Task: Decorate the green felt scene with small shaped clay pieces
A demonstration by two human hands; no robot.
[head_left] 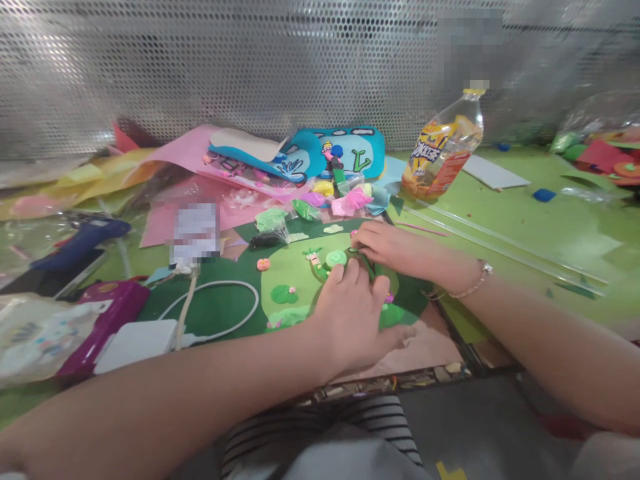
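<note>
A green craft picture (295,240) with soft clay figures lies in front of me. My left hand (350,310) rests over its lower middle, palm down, with fingertips at a light green clay spiral (336,259) and thumb stretched away to the right. Just beyond it, my right hand (387,248) reaches in from the right, its fingers bent together at the picture's upper right, by a small pink bit. What those fingertips pinch, if anything, is hidden. Left of the spiral are a small clay figure (314,259), a pink flower (263,265) and a green lily pad (283,294).
Bags of coloured clay (353,199) lie behind the picture, near blue craft panels (355,150). A drink bottle (443,150) stands back right; clear sticks (505,247) lie at right. At left are a white charger (140,343) with cable, a purple box (110,313) and a blue glue gun (85,241).
</note>
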